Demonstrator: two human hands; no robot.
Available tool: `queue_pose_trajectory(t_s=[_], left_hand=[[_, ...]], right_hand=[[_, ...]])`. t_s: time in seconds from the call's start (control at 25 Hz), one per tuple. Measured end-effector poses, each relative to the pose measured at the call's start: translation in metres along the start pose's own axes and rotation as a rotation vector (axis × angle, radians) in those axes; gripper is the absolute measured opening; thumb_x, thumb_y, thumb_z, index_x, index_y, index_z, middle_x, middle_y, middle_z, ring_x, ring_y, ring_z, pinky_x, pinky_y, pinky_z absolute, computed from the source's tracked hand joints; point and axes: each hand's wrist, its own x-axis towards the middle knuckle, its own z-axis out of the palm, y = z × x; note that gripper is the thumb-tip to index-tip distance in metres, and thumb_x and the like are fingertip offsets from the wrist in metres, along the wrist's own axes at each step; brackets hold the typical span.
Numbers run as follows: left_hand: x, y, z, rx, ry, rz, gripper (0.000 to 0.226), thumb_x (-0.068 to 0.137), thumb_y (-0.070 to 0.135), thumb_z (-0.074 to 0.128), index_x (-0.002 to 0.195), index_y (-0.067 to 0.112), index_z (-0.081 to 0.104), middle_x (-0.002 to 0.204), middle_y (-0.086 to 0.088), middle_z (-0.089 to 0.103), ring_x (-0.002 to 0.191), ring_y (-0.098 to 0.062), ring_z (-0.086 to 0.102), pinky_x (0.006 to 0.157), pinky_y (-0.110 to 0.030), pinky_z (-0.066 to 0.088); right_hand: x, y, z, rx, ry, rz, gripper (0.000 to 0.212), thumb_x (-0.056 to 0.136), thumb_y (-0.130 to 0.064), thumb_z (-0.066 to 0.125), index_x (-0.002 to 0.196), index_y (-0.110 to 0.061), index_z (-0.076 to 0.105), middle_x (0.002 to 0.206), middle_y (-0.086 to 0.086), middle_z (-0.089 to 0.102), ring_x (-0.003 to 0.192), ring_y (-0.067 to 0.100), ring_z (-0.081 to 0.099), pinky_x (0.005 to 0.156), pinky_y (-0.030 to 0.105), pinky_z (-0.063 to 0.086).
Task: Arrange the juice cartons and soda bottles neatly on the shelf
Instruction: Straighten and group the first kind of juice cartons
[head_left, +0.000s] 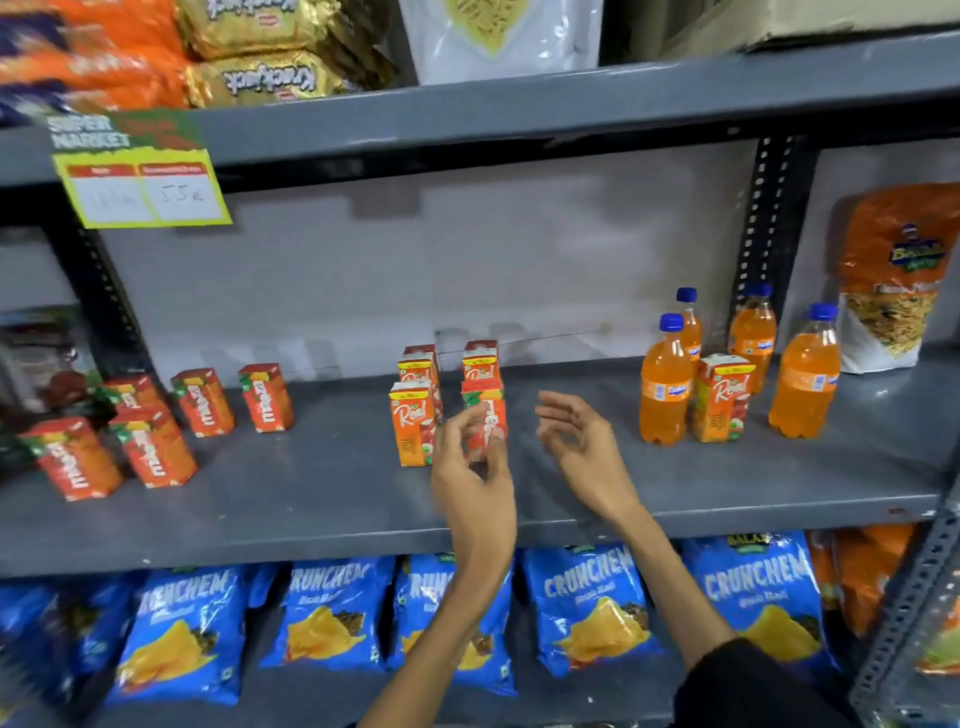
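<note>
Orange cartons (413, 423); orange bottles (664, 387), blue caps; grey shelf (311, 499).

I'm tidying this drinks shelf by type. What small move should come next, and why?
Probably reach the empty right hand to the juice carton standing among the soda bottles and carry it over to the carton group, where the left hand is at the front carton.

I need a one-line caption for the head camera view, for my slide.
Left hand holds a juice carton on the grey shelf; right hand open beside it.

Matt grey metal shelf (311, 499); glossy plastic bottles (665, 384); printed card cartons (413, 423).
</note>
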Motion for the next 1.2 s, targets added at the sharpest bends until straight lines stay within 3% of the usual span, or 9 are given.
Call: queue_pose_trajectory(t_s=[0.12,0.24,0.36,0.44,0.64,0.76,0.92,1.2], left_hand=[[0.014,-0.008,-0.003,0.097,-0.048,-0.035,0.041,0.099,0.006,0.061,0.139,0.017,0.056,0.145,-0.001,0.059,0.136,-0.019,0.056,0.114,-0.04,0.047],[0.027,-0.013,-0.001,0.211,-0.12,-0.19,0.059,0.1,0.007,0.059,0.156,0.012,0.039,0.162,-0.005,0.043,0.151,-0.021,0.039,0.126,-0.044,0.033],[0.036,-0.018,0.0,0.253,-0.195,-0.261,0.053,0.098,0.001,0.057,0.149,0.012,0.048,0.146,-0.01,0.06,0.137,-0.026,0.056,0.117,-0.045,0.044],[0.038,-0.02,0.0,0.251,-0.208,-0.271,0.045,0.097,-0.001,0.056,0.14,0.011,0.057,0.133,-0.01,0.067,0.125,-0.025,0.064,0.111,-0.046,0.05],[0.033,-0.02,-0.006,0.19,-0.256,-0.274,0.037,0.099,0.0,0.058,0.134,0.012,0.06,0.13,-0.007,0.068,0.119,-0.019,0.067,0.108,-0.042,0.053],[0.018,-0.012,-0.024,0.065,-0.24,-0.245,0.036,0.099,-0.001,0.059,0.13,0.016,0.062,0.124,-0.003,0.073,0.112,-0.012,0.071,0.101,-0.037,0.058],[0.013,-0.009,-0.073,0.007,-0.205,-0.21,0.043,0.098,0.001,0.062,0.14,0.008,0.058,0.131,-0.011,0.07,0.12,-0.023,0.069,0.106,-0.047,0.055],[0.061,-0.015,-0.186,0.053,-0.14,-0.194,0.04,0.097,-0.003,0.061,0.137,0.001,0.059,0.128,-0.016,0.071,0.12,-0.03,0.069,0.106,-0.047,0.055]], right_hand=[[0.014,0.0,0.024,0.001,-0.149,0.043,0.046,0.091,0.002,0.061,0.135,-0.008,0.051,0.126,0.0,0.06,0.118,0.015,0.058,0.102,0.027,0.047],[0.024,0.001,0.039,0.035,-0.266,0.073,0.048,0.092,0.005,0.057,0.137,-0.007,0.047,0.121,-0.004,0.062,0.11,0.006,0.061,0.09,0.014,0.051],[0.028,0.003,0.045,0.015,-0.233,0.09,0.044,0.09,0.011,0.056,0.132,-0.001,0.049,0.116,0.005,0.063,0.109,0.018,0.062,0.08,0.012,0.054],[0.025,0.003,0.042,0.025,-0.211,0.093,0.041,0.089,0.01,0.06,0.127,-0.003,0.052,0.111,0.006,0.066,0.104,0.018,0.064,0.076,0.012,0.055],[0.006,-0.004,0.023,0.045,-0.208,0.103,0.044,0.089,0.005,0.064,0.13,-0.006,0.054,0.12,0.012,0.067,0.111,0.022,0.065,0.092,0.024,0.055],[-0.008,-0.014,0.02,0.071,-0.244,0.076,0.042,0.089,0.004,0.064,0.126,-0.014,0.057,0.114,0.004,0.071,0.106,0.014,0.067,0.088,0.021,0.055],[-0.029,-0.028,0.051,0.127,-0.3,0.052,0.044,0.088,0.004,0.065,0.116,-0.03,0.061,0.108,-0.008,0.073,0.101,0.003,0.069,0.083,0.016,0.054],[-0.033,-0.045,0.173,0.16,-0.358,0.017,0.046,0.087,0.009,0.064,0.114,-0.029,0.06,0.108,-0.007,0.071,0.099,0.004,0.068,0.087,0.018,0.053]])
